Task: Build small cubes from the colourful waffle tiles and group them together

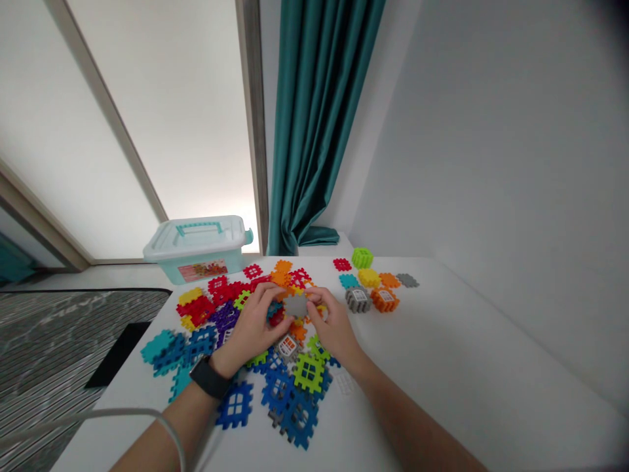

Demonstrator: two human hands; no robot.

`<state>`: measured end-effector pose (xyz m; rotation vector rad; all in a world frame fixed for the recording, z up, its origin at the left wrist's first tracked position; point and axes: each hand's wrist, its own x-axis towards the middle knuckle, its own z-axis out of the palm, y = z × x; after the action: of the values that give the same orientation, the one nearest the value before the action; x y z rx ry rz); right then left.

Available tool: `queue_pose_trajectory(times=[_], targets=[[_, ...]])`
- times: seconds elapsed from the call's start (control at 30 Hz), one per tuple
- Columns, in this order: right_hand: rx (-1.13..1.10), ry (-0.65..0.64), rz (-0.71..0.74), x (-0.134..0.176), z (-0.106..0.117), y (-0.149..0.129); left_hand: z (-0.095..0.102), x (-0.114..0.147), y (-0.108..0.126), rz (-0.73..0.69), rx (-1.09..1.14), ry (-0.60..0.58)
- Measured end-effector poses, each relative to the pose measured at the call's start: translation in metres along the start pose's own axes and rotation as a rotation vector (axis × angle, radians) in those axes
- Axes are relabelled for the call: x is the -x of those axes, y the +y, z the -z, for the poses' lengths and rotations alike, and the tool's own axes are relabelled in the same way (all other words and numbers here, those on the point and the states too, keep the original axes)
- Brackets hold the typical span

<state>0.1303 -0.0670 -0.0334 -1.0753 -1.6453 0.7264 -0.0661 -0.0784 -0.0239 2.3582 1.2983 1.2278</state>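
A flat grey interlocking building panel [295, 305] is between my hands above the pile of pieces. My right hand [334, 326] pinches its right edge between thumb and fingers. My left hand [258, 321], with a dark watch on its wrist, curves around the panel's left side, thumb and fingers apart. Whether the left thumb touches the panel's lower edge is hard to tell. Below the hands lie a grey window panel [287, 346], a lime green window panel [309, 372] and several blue panels [278, 388]. Orange pieces [297, 330] show just under the grey panel.
Red [196, 311], purple [225, 316] and teal [158, 343] pieces spread across the left of the white table [442, 367]. At the back right are stacked panels: lime [362, 257], yellow [369, 278], grey [358, 299] and orange [384, 299]. A lidded plastic box [199, 249] stands back left.
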Motion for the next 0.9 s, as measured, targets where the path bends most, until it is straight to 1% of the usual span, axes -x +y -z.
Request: queue_pose_trajectory(times=[0.1, 0.2, 0.33, 0.47, 0.53, 0.63, 0.73, 0.83, 0.9], targets=[[-0.035, 0.026, -0.042, -0.002, 0.0, 0.001, 0.0, 0.002, -0.005, -0.064, -0.12, -0.024], [-0.072, 0.037, -0.064, -0.002, 0.0, 0.002, -0.002, 0.003, -0.01, -0.099, -0.209, -0.021], [-0.095, 0.049, -0.072, -0.001, -0.002, 0.003, -0.003, 0.003, -0.015, -0.128, -0.253, -0.014], [-0.076, 0.045, -0.05, 0.0, -0.003, 0.003, -0.002, 0.003, -0.017, -0.144, -0.247, -0.022], [-0.019, 0.044, 0.015, 0.0, -0.001, 0.002, -0.002, 0.003, -0.017, -0.129, -0.221, -0.014], [0.132, 0.024, 0.214, 0.001, 0.002, 0.002, -0.002, 0.002, -0.02, -0.074, -0.154, 0.02], [0.288, -0.06, 0.393, 0.001, 0.007, 0.004, -0.003, 0.002, -0.023, -0.023, -0.094, 0.032], [0.388, -0.14, 0.476, 0.001, 0.009, 0.006, -0.003, 0.003, -0.025, 0.003, -0.053, 0.022], [0.418, -0.147, 0.493, 0.0, 0.01, 0.008, -0.002, 0.003, -0.024, 0.01, -0.032, 0.01]])
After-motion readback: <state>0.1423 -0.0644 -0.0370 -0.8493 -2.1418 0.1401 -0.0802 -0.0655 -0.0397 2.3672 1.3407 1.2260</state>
